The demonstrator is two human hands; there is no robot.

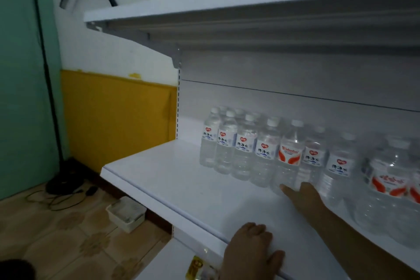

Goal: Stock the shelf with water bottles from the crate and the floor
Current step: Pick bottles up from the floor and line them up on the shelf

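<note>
White metal shelving stands against a wall painted white above and yellow below, with a green panel at the far left and a patterned tile floor (68,234) beneath. The middle shelf (181,188) carries a row of clear water bottles (245,150) standing upright, caps on, packed side by side and running back toward the rear panel; most bear a white label with a red heart mark. One bottle with an orange-and-red label (289,154) stands in the front line. My right hand (302,193) reaches in across the shelf surface, fingers extended and open, fingertips touching the base of that bottle; I cannot tell whether they grip it or only press against it. My left hand (250,250) lies flat on the front edge of the same shelf, fingers spread and curled over the lip, holding nothing else. Larger bottles with orange labels (391,188) stand at the right, blurred. On the floor sit a small white basket (127,212) and a tangle of black cables (61,188). The upper shelf (204,18) shows only its underside.
</note>
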